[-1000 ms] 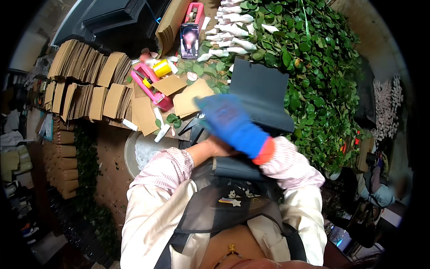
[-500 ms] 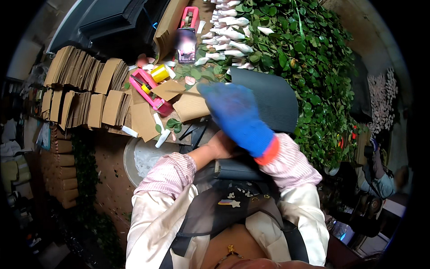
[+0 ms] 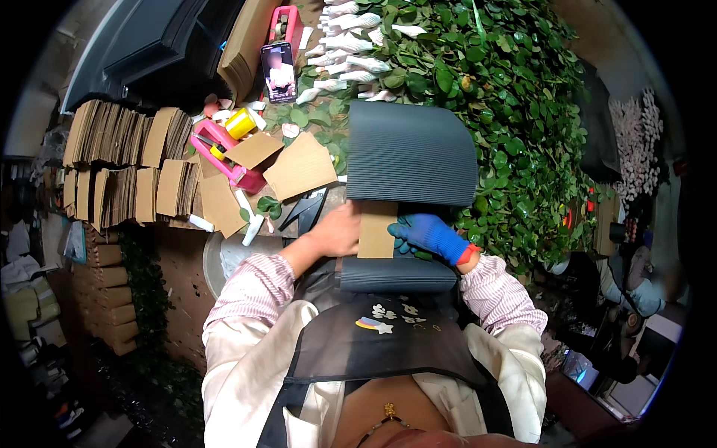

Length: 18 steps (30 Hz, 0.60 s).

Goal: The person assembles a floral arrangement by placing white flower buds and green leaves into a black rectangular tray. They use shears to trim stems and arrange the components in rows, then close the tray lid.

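Between dark corrugated panels (image 3: 411,153), a brown card (image 3: 378,233) is flanked by a bare left hand (image 3: 341,228) and a gloved right hand (image 3: 427,233); whether either is clamped cannot be told. Edges are best kept square under even pressure.

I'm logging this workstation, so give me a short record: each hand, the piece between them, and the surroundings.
Left hand: bare, at the left edge of the brown cardboard piece; fingers partly hidden
Right hand: blue glove with red cuff, fingertips at the piece's right edge
Above the piece: dark ribbed sheet
Below it: second dark ribbed piece, curved
Left side: pink tape dispenser, yellow roll, cardboard stacks
Right side: green leaves
Farther back: phone, screen lit
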Motion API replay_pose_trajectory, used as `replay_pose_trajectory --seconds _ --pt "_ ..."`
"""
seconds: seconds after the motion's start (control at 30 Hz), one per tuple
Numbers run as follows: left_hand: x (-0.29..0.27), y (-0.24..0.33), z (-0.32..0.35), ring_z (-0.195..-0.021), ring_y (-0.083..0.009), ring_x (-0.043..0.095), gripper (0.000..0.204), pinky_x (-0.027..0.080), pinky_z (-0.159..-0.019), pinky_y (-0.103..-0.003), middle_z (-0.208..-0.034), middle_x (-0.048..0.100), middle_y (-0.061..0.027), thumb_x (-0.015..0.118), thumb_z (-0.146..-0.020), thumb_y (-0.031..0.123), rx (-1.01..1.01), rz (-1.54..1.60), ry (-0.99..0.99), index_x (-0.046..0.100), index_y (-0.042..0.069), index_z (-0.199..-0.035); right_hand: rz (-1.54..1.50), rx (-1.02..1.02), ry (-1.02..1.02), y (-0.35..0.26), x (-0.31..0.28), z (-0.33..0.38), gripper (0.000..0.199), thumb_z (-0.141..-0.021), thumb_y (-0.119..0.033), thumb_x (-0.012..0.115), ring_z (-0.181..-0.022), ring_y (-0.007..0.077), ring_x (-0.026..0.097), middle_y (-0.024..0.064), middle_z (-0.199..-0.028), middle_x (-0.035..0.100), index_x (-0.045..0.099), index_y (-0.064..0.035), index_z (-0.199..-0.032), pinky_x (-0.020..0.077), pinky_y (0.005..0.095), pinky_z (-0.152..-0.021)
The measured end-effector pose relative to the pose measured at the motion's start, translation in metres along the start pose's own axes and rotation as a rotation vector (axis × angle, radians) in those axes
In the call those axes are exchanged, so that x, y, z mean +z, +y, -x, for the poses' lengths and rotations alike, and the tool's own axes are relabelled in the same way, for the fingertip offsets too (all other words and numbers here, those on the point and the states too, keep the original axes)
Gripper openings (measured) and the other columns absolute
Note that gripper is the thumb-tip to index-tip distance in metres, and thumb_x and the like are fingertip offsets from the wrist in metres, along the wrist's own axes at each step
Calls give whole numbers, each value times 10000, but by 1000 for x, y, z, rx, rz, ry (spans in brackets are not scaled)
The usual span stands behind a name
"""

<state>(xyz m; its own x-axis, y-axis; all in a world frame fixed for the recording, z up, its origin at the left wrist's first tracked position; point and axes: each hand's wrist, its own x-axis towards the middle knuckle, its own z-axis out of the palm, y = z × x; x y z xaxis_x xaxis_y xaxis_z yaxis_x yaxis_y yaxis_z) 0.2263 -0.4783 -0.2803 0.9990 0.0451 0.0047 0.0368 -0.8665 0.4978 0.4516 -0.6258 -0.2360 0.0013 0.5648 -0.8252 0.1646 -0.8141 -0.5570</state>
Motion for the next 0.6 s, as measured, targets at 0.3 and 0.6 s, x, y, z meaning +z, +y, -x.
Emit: replay_pose_trajectory --seconds 0.3,0.6 --pt "-31 38 0 -928 -296 723 150 608 -846 -379 -1032 751 -104 789 -877 129 102 51 355 757 22 -978 376 -125 155 -14 8 14 477 -1014 -505 573 -714 259 751 102 -777 766 754 -72 -929 599 404 -709" --pt "-25 52 -6 -935 -286 741 138 619 -809 -375 -1043 760 -97 801 -869 107 -19 20 357 769 39 -984 255 -1029 1061 -24 -90 89 426 -962 -41 623 -1102 272 700 175 -1220 723 660 -37 -1385 548 359 -969"
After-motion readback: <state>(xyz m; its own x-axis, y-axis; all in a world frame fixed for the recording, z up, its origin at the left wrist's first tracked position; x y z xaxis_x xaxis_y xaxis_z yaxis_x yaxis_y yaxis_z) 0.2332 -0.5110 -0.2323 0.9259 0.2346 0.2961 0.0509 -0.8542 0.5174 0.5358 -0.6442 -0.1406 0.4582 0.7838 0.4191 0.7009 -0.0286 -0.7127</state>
